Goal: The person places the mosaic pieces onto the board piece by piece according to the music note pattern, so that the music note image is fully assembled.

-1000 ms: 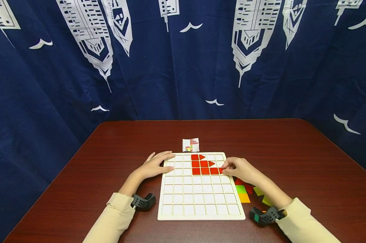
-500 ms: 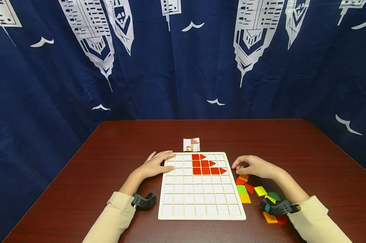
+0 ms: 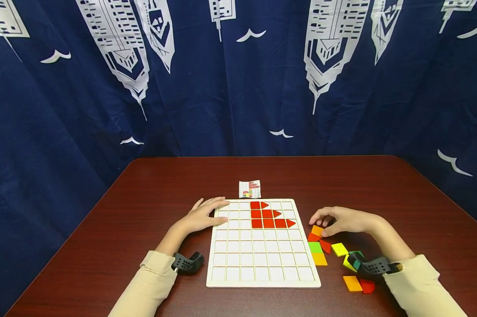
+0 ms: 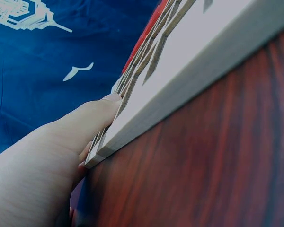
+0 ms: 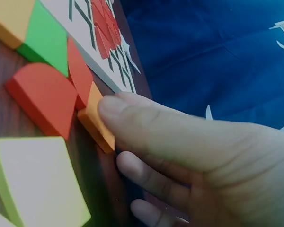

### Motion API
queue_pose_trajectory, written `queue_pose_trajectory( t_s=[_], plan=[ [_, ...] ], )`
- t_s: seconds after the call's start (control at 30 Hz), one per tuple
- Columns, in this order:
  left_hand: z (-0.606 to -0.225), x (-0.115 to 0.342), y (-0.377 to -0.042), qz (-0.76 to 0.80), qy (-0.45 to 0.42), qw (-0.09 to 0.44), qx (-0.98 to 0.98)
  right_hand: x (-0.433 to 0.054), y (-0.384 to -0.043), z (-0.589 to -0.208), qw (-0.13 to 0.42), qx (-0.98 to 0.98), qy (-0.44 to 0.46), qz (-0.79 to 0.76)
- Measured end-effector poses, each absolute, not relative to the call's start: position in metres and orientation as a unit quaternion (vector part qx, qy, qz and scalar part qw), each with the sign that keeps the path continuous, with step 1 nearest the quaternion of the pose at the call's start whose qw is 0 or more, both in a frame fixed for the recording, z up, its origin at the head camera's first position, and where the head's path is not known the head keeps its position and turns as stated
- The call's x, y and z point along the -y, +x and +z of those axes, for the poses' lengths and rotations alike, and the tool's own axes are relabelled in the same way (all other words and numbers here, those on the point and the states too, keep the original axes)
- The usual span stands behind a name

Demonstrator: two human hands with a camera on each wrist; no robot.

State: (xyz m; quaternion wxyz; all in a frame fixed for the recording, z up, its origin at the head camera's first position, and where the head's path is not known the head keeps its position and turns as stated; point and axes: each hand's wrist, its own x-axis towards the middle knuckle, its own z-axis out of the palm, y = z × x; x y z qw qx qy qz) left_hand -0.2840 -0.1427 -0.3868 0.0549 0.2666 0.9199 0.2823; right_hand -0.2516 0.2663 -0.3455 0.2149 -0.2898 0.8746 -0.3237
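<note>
A white grid board (image 3: pixel 258 259) lies on the table with red square tiles (image 3: pixel 256 223) and red triangle tiles (image 3: pixel 290 223) in its top rows. My left hand (image 3: pixel 203 216) rests on the board's upper left edge, thumb on top, as the left wrist view (image 4: pixel 52 142) also shows. Beyond the board's right edge, my right hand (image 3: pixel 343 220) is at an orange tile (image 3: pixel 317 230) lying on the table. Its thumb (image 5: pixel 116 109) overlaps that tile in the right wrist view; the index fingertip is hidden there.
Right of the board lie a green tile (image 3: pixel 315 247), an orange square tile (image 3: pixel 319 259), a red rounded tile (image 3: pixel 325 246), yellow tiles (image 3: pixel 339 249) and, nearer me, another orange tile (image 3: pixel 352 284) beside a red one (image 3: pixel 367 286). A small pattern card (image 3: pixel 249 189) lies behind the board.
My right hand has let go of the red triangle on the third row and moved right, then down to the orange tile. My left hand stays put.
</note>
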Motion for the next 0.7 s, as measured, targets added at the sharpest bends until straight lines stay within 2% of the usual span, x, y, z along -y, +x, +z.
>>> queue_pose_trajectory(
  t_s=[0.17, 0.37, 0.53, 0.7],
  plan=[
    [-0.387, 0.142, -0.284, 0.282, 0.266, 0.055, -0.920, -0.270, -0.252, -0.349, 0.217, -0.869, -0.299, -0.329],
    [-0.388, 0.142, -0.284, 0.284, 0.269, 0.053, -0.919, -0.269, -0.254, -0.353, 0.194, -0.882, -0.300, -0.308],
    [-0.388, 0.143, -0.284, 0.283, 0.269, 0.052, -0.919, -0.265, -0.254, -0.354, 0.171, -0.900, -0.283, -0.284],
    [-0.387, 0.143, -0.284, 0.284, 0.271, 0.050, -0.918, -0.260, -0.253, -0.353, 0.171, -0.906, -0.261, -0.287]
  ],
)
